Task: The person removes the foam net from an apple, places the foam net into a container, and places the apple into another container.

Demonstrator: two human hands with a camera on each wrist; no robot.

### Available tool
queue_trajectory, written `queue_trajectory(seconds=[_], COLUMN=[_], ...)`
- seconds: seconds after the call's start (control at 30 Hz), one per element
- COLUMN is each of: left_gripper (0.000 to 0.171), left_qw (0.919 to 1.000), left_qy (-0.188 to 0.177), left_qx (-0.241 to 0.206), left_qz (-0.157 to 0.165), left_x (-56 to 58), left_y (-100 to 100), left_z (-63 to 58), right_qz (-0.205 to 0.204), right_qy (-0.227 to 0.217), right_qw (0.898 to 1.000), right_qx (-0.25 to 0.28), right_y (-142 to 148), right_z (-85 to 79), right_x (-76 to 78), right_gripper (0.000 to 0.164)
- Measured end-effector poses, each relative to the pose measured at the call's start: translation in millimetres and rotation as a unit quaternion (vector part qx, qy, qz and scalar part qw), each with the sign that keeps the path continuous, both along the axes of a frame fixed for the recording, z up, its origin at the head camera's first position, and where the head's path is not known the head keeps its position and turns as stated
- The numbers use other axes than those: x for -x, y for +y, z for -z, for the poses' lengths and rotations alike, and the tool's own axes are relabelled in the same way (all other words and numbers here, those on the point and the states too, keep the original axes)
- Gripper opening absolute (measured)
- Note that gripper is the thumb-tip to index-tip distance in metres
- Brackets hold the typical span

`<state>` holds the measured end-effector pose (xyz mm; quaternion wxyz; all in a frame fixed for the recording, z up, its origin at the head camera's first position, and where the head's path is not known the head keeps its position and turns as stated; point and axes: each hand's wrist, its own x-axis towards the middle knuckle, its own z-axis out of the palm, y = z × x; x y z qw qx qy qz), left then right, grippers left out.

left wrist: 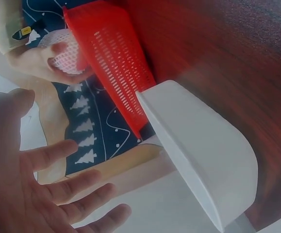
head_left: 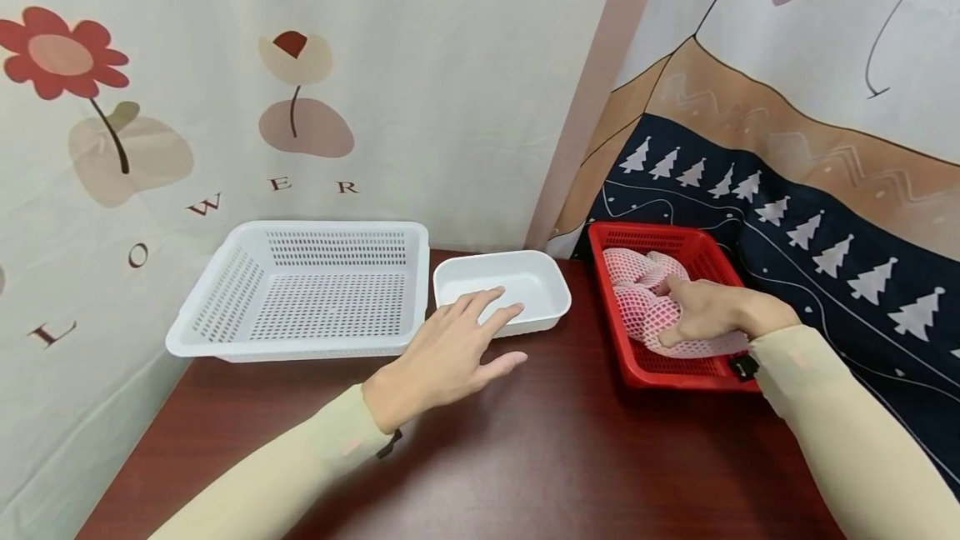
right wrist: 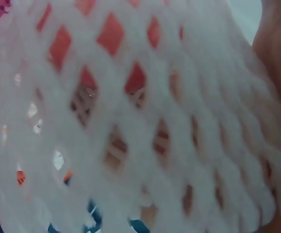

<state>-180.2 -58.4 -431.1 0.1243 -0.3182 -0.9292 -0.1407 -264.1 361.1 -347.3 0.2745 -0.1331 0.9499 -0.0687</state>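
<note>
In the head view a red plastic basket (head_left: 633,372) holds several white foam fruit nets (head_left: 630,267), with pinkish red showing through their mesh. My right hand (head_left: 708,311) reaches into this basket and grips the nearest foam net (head_left: 667,336), thumb on one side. The left wrist view also shows that net (left wrist: 65,51) in the right hand's grasp. Up close, the mesh (right wrist: 130,111) fills the right wrist view; what sits inside is unclear. My left hand (head_left: 450,348), fingers spread and holding nothing, hovers by the near edge of a small white tray (head_left: 536,294).
A large white perforated basket (head_left: 337,307) stands left of the small tray on a dark reddish-brown table (head_left: 525,457). Behind them hangs a pale printed curtain (head_left: 450,90), and a dark tree-patterned cloth (head_left: 795,232) borders the red basket's right side.
</note>
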Motion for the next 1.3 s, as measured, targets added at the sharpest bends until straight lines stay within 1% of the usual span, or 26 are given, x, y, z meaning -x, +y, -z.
queue_trajectory(seconds=[0.17, 0.33, 0.53, 0.77, 1.0, 1.17, 1.3], left_gripper=[0.071, 0.071, 0.071, 0.070, 0.070, 0.069, 0.069], left_qw=[0.9999, 0.9999, 0.9999, 0.9996, 0.9995, 0.9994, 0.9993], left_qy=[-0.011, -0.013, -0.013, -0.022, -0.020, -0.019, -0.020], left_qx=[-0.004, -0.008, -0.009, -0.012, -0.021, -0.025, -0.025], left_qz=[0.001, 0.002, 0.004, 0.012, 0.013, 0.018, 0.017], left_x=[0.2, 1.0, 3.3, 5.2, 6.2, 6.3, 5.5], left_y=[3, 7, 12, 19, 21, 21, 20], left_z=[-0.8, -1.5, -3.1, -6.0, -8.5, -8.7, -8.5], right_qz=[-0.018, -0.019, -0.022, -0.024, -0.033, -0.037, -0.042], right_qy=[0.027, 0.037, 0.054, 0.081, 0.117, 0.133, 0.143], right_qw=[0.999, 0.999, 0.998, 0.995, 0.990, 0.986, 0.983], right_qx=[-0.001, 0.010, 0.030, 0.048, 0.073, 0.097, 0.111], right_y=[-1, -1, -3, -7, -9, -11, -15], right_z=[1.5, 1.9, 3.3, 4.7, 6.8, 9.1, 11.2], right_x=[-1.3, -2.6, -2.1, -5.6, -8.9, -10.4, -11.6], right_gripper=[0.106, 0.111, 0.102, 0.097, 0.092, 0.090, 0.086])
